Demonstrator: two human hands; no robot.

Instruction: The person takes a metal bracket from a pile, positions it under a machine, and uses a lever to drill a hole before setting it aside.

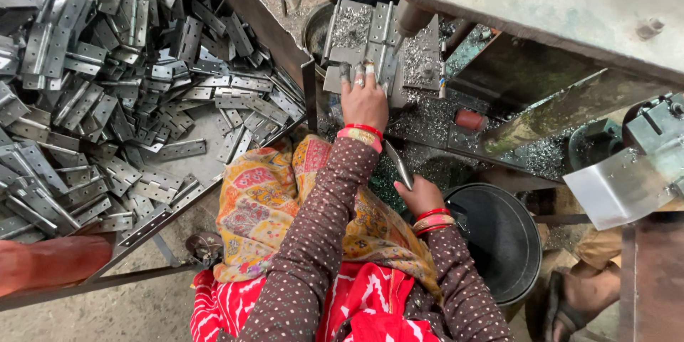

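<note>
At twelve o'clock, under the machine: a metal hinge plate lies flat on the worktop, among heaps of bright swarf.
Left hand: fingers spread and pressed down on the hinge plate, pinning it rather than grasping it; its grip is flat and unclosed.
Right hand: at five o'clock of the left, closed round a slim metal piece that sticks up toward eleven o'clock.
Handling, as I judge it: the hinge plate looks stiff, thin and fairly light, with sharp stamped edges and a loose-swinging knuckle; slippery if oily. Best held by the flat leaves, away from edges and pin.
Spindle: stands just at two o'clock of the fingers.
Nine o'clock: a sloped tray heaped with many like hinges.
Four o'clock: a dark round bin.
Far right: another person's sandalled foot.
</note>
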